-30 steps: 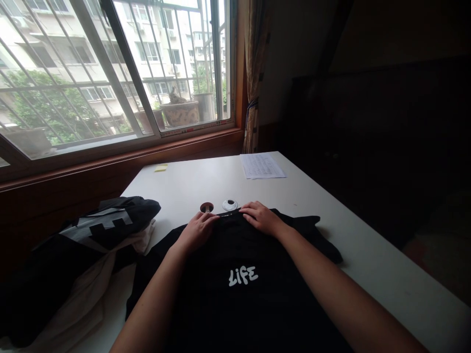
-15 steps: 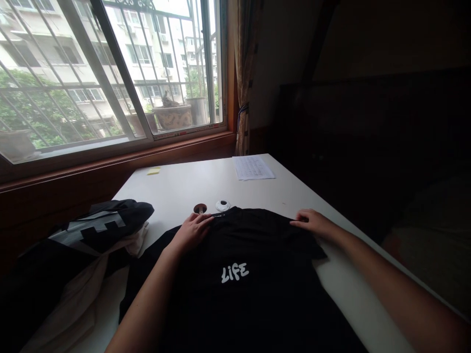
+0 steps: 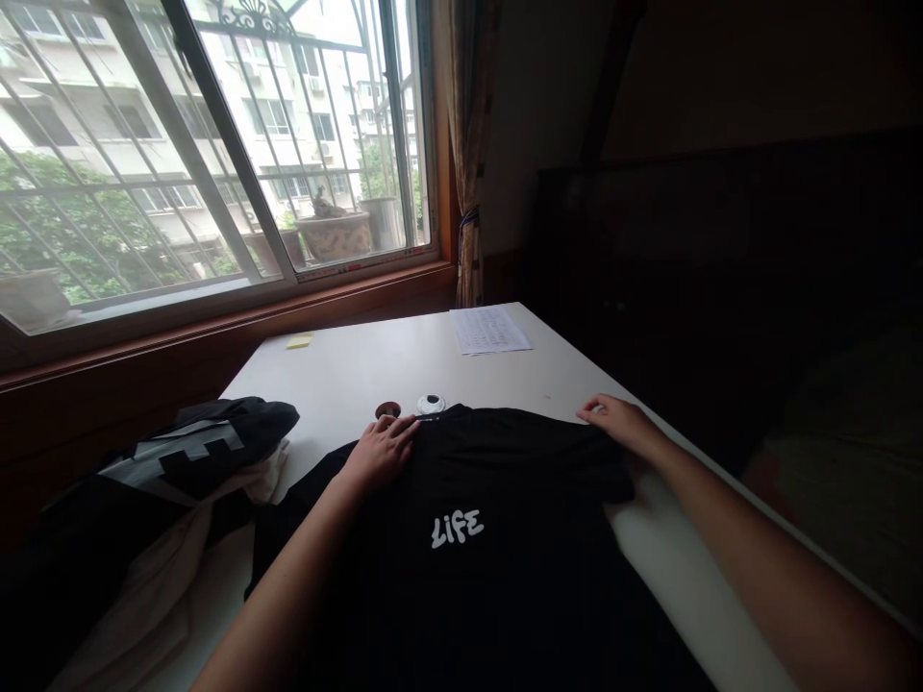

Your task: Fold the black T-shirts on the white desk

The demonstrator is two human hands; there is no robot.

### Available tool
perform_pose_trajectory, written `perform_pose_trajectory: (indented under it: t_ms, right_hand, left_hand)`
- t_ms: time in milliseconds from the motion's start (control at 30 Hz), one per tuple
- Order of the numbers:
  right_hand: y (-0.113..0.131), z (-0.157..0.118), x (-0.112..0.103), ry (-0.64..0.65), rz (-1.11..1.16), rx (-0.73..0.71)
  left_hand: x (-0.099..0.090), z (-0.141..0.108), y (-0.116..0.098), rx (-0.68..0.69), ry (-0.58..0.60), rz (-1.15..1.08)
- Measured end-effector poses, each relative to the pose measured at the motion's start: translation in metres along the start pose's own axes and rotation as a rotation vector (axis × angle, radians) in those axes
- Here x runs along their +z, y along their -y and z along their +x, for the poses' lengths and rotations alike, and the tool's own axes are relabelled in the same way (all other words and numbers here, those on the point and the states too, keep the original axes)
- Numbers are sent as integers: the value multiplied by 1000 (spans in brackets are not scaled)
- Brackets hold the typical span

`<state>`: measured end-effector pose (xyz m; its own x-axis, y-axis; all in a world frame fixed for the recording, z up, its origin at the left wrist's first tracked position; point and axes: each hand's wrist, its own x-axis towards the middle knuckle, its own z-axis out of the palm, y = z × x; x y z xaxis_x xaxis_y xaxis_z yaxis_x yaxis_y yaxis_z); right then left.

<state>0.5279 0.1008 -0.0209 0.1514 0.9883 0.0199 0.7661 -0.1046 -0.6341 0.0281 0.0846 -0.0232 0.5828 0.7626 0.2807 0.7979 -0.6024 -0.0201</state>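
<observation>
A black T-shirt (image 3: 519, 481) lies spread on the white table, its collar toward the far side and white "Life" lettering on it. My left hand (image 3: 382, 450) rests palm down on the shirt beside the collar, fingers stretched over the cloth. At the right shoulder edge, my right hand (image 3: 612, 420) has thumb and fingers pinched together on the fabric. The shirt's lower part fades into shadow at the bottom of the view.
Left of the shirt is a heap of dark and pale clothes (image 3: 216, 447). Printed sheets (image 3: 490, 330) and yellow notes (image 3: 299, 340) lie on the far part of the table (image 3: 375, 356). A round hole (image 3: 387, 409) and a white ring-shaped piece (image 3: 431, 404) sit beyond the collar.
My right hand has shifted slightly up and its fingers look more drawn together at the shoulder edge. The right sleeve moved a little inward. My left hand stays by the collar.
</observation>
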Motion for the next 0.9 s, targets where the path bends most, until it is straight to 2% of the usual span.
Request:
perform_pose_trajectory:
  t_ms: [100, 300, 367, 433, 567, 700, 800, 900]
  right_hand:
    - [8, -3, -4, 31, 135, 34]
    - [32, -35, -18, 277, 338, 118]
    - [33, -46, -22, 355, 374, 139]
    - [29, -52, -24, 375, 409, 158]
    - [7, -52, -21, 229, 358, 144]
    - [-8, -46, -7, 12, 95, 69]
    - [2, -46, 5, -195, -89, -77]
    - [31, -52, 19, -361, -240, -318]
  left_hand:
    - [0, 0, 2, 10, -11, -11]
    - [1, 2, 6, -14, 61, -11]
    - [2, 3, 8, -12, 64, -15]
    - [4, 4, 9, -14, 62, -19]
    - [6, 5, 10, -42, 64, -19]
    - [6, 7, 9, -64, 79, -11]
    - [8, 9, 11, -63, 77, -7]
    - [12, 12, 14, -52, 54, -10]
